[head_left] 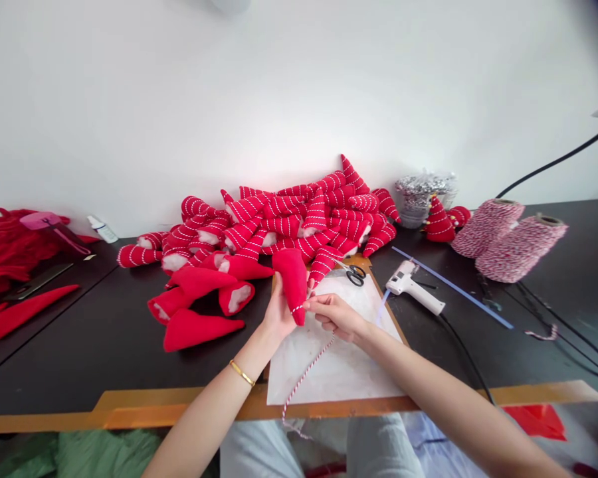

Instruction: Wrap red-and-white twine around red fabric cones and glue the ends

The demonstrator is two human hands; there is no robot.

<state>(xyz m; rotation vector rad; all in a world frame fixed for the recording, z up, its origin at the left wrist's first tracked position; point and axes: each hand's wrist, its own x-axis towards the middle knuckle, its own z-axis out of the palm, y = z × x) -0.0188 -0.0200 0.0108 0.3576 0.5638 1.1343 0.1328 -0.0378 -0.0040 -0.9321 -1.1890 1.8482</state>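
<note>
Red cone (289,272), plain fabric, stuffed: near-ctr, held over the white sheet (339,375), narrow tip twd the near side, wide end far. Red/white cord (306,372) lies around it close to the tip.

Nearest: cord tail runs from R hand across the sheet, frayed end hanging past the near table edge (189,413). Could snag on the edge or get caught under a forearm; a tug there might drag the wrap crooked or off the narrow tip.

L hand (275,313): fingers curled around cone, gripping its sides; some fingers hidden behind, exact pose n/a. Squeezing too hard could dent the soft body & leave cord slack. R hand (336,317): thumb + index pinched together on cord right beside cone, other fingers bent in. If that pinch slips, cord may loosen, esp. w/ the tapering shape.

Mid, right: glue gun (418,292) on table, nozzle twd the sheet, near R forearm side; if hot, a stray reach could burn skin or smear glue. Blue stick (453,289) just beyond. Scissors (356,274) at far part of sheet; blades could nick cord if it drifts there.

Mid, left: plain cones (199,330).

Far: heap of striped cones (279,222), could topple fwd if bumped; cord spools (522,251) far right.
</note>
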